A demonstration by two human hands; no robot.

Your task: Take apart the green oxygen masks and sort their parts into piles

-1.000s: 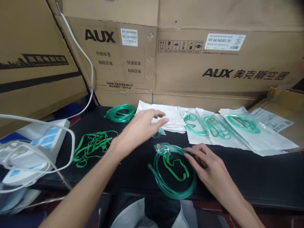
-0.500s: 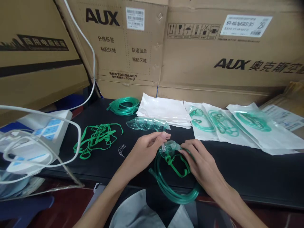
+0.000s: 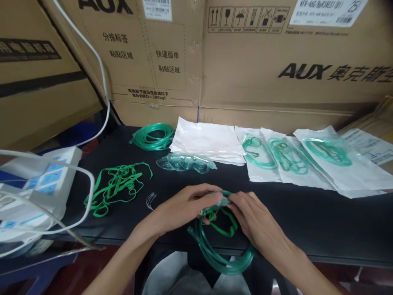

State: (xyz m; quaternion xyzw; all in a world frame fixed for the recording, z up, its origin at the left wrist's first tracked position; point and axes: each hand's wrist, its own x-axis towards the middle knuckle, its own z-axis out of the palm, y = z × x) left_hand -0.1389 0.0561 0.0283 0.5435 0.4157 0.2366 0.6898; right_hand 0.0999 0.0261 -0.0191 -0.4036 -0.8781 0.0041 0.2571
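Note:
Near the table's front edge, my left hand (image 3: 193, 206) is closed around a clear oxygen mask (image 3: 224, 201), its fingers covering most of the mask body. A green elastic strap (image 3: 229, 232) hangs from the mask. My right hand (image 3: 255, 219) is closed at the mask's connector end, on the coiled green tubing (image 3: 229, 266); its fingertips are partly hidden. The coil hangs below both hands, over the table edge, with one free tube end at its left. Beyond the hands, several clear masks (image 3: 186, 163) lie nested in a row.
On the black table (image 3: 307, 217) are tangled green straps (image 3: 118, 186), thin metal strips (image 3: 150, 200), a green tubing coil (image 3: 153, 137), stacked white pouches (image 3: 207, 141) and filled pouches (image 3: 290, 157). Power strips (image 3: 50, 180) with white cables sit left. Cardboard boxes (image 3: 245, 78) stand behind.
My left hand has moved from beside the mask's upper edge to wrap over it. The mask, strap and tubing sit slightly lower in view. The camera has shifted a little.

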